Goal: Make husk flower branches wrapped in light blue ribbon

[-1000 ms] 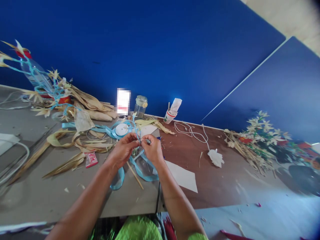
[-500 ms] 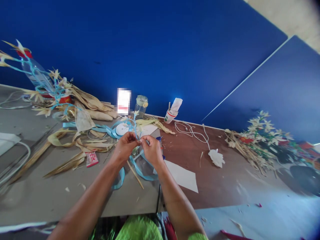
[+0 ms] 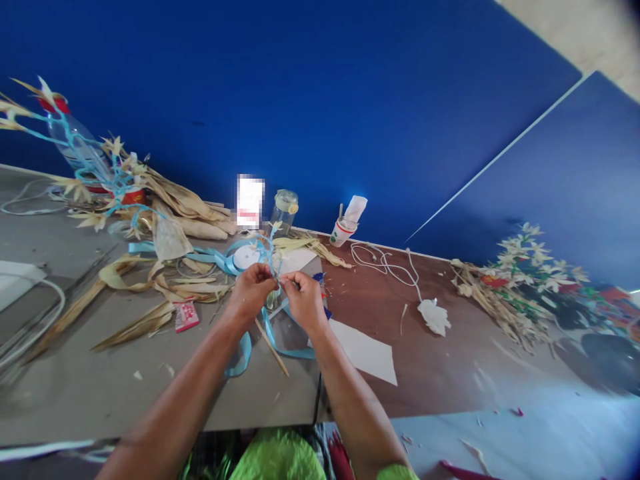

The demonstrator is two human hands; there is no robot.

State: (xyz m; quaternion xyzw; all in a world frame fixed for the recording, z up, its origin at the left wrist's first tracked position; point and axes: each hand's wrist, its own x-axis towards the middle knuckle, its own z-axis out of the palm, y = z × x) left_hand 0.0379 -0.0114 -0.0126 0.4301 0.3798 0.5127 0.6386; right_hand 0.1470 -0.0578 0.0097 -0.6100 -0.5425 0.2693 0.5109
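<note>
Close together over the table, both hands pinch at the base of a small blue-wrapped stem (image 3: 271,250) with a pale flower tip. My left hand (image 3: 253,291) has thumb and fingertips pressed on the stem. My right hand (image 3: 302,298) is closed too, its fingertips at a light blue ribbon (image 3: 267,330) that hangs below and loops onto the table. The exact grip is partly hidden by the fingers. Behind my left hand lies a white ribbon spool (image 3: 246,256) with blue ribbon around it. A thin wooden stick (image 3: 271,347) rests under the hands.
Dried corn husks (image 3: 185,207) and a bottle (image 3: 75,140) with blue-stemmed flowers are at left. A glass jar (image 3: 284,210), a paper cup (image 3: 343,231) and a white cable (image 3: 373,257) stand or lie along the blue partition. White paper (image 3: 367,350) lies right; husk flowers (image 3: 530,257) are far right.
Both hands keep their pinch at the stem, with only slight finger movement. The right fingertips have shifted a little, and the whole view has moved slightly.
</note>
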